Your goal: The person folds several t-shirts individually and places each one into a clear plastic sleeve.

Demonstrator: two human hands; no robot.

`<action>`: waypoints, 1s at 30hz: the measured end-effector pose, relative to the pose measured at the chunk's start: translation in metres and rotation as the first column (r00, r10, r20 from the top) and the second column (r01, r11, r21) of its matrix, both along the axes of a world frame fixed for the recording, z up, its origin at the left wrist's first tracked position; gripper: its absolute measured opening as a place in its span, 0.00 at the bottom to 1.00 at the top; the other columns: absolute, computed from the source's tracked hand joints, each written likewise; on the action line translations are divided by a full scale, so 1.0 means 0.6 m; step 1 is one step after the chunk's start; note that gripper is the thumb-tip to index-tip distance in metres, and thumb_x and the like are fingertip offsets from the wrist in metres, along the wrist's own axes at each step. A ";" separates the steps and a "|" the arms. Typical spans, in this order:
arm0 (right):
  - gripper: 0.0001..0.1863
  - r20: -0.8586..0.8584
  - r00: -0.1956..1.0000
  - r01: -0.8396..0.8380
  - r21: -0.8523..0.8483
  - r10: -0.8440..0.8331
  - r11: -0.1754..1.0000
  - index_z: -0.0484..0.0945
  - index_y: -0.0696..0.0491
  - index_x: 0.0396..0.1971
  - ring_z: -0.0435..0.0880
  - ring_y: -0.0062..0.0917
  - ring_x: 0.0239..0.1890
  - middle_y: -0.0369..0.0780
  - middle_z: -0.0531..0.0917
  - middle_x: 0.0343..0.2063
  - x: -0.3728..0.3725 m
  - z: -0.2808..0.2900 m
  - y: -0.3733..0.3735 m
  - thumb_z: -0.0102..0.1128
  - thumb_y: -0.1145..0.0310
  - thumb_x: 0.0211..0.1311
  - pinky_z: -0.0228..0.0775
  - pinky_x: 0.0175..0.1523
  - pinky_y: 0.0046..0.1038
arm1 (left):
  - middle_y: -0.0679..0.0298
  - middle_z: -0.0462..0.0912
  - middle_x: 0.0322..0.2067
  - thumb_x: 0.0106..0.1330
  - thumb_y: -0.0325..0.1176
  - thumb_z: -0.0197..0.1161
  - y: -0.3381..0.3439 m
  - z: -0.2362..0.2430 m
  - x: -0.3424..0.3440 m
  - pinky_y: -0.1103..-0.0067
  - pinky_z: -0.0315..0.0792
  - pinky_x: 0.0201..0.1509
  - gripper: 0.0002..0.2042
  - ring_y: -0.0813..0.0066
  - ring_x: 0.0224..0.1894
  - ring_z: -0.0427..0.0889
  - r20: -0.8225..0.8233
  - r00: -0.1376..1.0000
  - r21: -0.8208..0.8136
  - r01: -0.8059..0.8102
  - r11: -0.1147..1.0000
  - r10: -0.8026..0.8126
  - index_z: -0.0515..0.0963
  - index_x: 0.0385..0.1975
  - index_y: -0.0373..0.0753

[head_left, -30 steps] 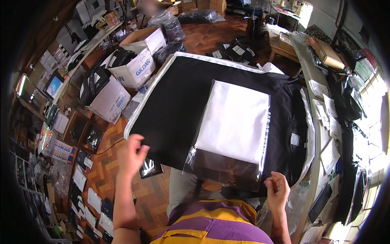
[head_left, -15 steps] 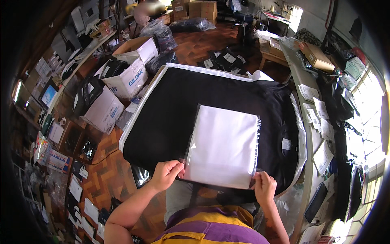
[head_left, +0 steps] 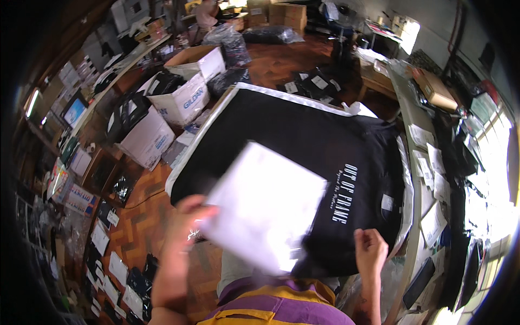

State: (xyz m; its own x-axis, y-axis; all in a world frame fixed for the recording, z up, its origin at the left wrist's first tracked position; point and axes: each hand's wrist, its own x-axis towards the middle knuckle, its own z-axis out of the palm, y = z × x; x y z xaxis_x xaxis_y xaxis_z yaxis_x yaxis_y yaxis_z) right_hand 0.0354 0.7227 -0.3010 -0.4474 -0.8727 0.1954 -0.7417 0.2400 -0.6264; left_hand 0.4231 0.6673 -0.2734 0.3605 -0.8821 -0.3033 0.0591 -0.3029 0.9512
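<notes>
While the blurred left hand [head_left: 192, 213] pinches the left corner of the white packet [head_left: 265, 208], the packet slants over the near part of the black shirt [head_left: 276, 124]. The right hand [head_left: 371, 252], fingers curled together, is at the shirt's near edge, right of the packet

The left hand [head_left: 190, 215] holds a white sheet [head_left: 265, 203] above a black shirt [head_left: 281, 127]; the right hand [head_left: 371, 252] is curled.

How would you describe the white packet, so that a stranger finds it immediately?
Start from the large black shirt in the middle. Over its near left part, the left hand holds the white packet at one side. It looks bigger than the white papers on the right.
</notes>
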 end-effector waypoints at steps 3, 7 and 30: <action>0.08 -0.256 0.960 0.072 -0.156 -0.111 0.985 0.77 0.59 0.28 0.79 0.38 0.30 0.45 0.78 0.27 -0.092 -0.021 0.015 0.62 0.71 0.63 0.70 0.38 0.35 | 0.63 0.82 0.38 0.49 0.30 0.75 0.056 0.065 0.212 0.78 0.73 0.46 0.20 0.73 0.40 0.80 0.388 0.918 -0.214 0.008 0.977 0.078 0.81 0.43 0.34; 0.04 -0.093 0.987 0.119 -0.125 -0.131 0.985 0.76 0.60 0.36 0.79 0.44 0.40 0.48 0.79 0.35 -0.118 -0.028 0.003 0.57 0.77 0.63 0.70 0.46 0.38 | 0.60 0.79 0.33 0.62 0.27 0.67 0.120 0.170 0.360 0.77 0.74 0.42 0.11 0.72 0.38 0.79 0.936 0.303 -0.200 0.036 0.979 0.180 0.77 0.41 0.29; 0.04 -0.192 0.981 -0.051 -0.166 0.018 0.985 0.75 0.56 0.26 0.81 0.40 0.35 0.45 0.77 0.30 -0.198 -0.020 -0.101 0.62 0.80 0.53 0.72 0.40 0.36 | 0.56 0.84 0.26 0.62 0.32 0.65 0.047 -0.349 0.124 0.72 0.74 0.37 0.10 0.66 0.30 0.84 0.803 0.592 0.046 -0.176 0.983 0.068 0.82 0.36 0.32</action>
State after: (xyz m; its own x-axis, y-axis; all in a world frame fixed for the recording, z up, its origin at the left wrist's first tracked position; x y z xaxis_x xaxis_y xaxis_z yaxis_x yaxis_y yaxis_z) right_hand -0.0833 0.6624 -0.3131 -0.3582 -0.8340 0.4197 -0.8564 0.1144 -0.5035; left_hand 0.4974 0.6957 -0.4830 0.6072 -0.7916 0.0687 -0.6599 -0.4542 0.5986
